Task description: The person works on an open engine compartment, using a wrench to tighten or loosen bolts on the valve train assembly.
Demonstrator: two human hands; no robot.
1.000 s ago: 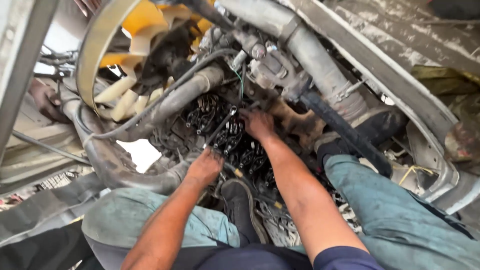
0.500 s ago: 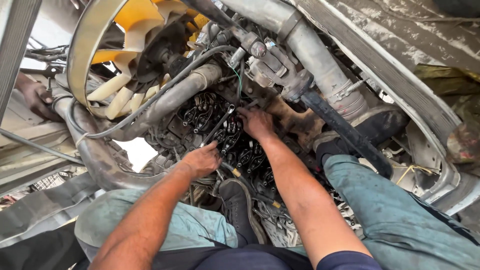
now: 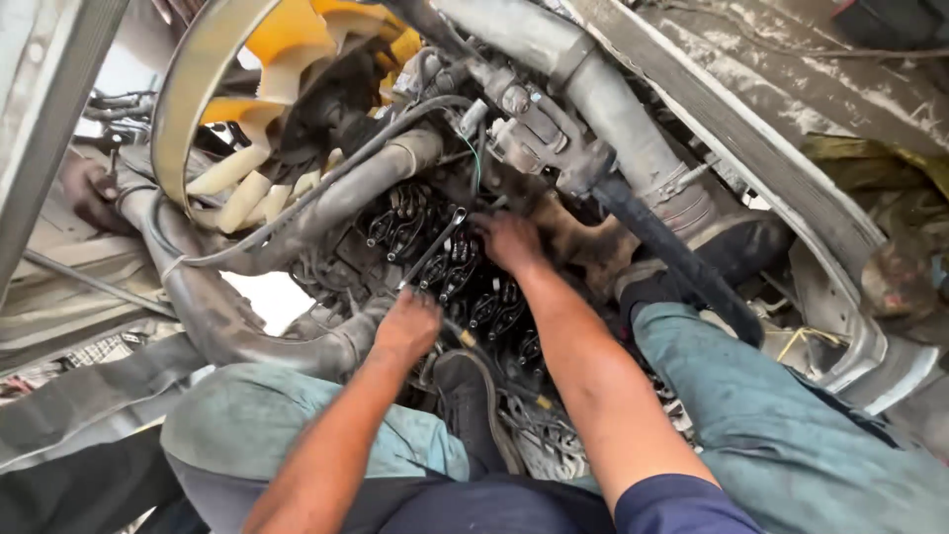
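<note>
I look down into an open engine with its black rocker arms (image 3: 465,277) exposed. My left hand (image 3: 407,326) is closed around the lower end of a long metal wrench (image 3: 433,249) that slants up across the rocker arms. My right hand (image 3: 509,240) presses down on the engine top at the wrench's upper end, fingers curled; what it grips is hidden. My knees in grey-blue trousers (image 3: 771,415) frame the engine on both sides, and a black shoe (image 3: 470,396) rests below my hands.
A yellow fan (image 3: 287,59) inside a round metal shroud sits upper left. A thick grey pipe (image 3: 326,203) and a large hose (image 3: 198,297) curve past the engine's left. A black hose (image 3: 672,252) runs down at right. Another person's hand (image 3: 89,193) holds a part at far left.
My left hand has slid a little down and back along the wrench. My right hand stays on the engine top. The view has shifted slightly.
</note>
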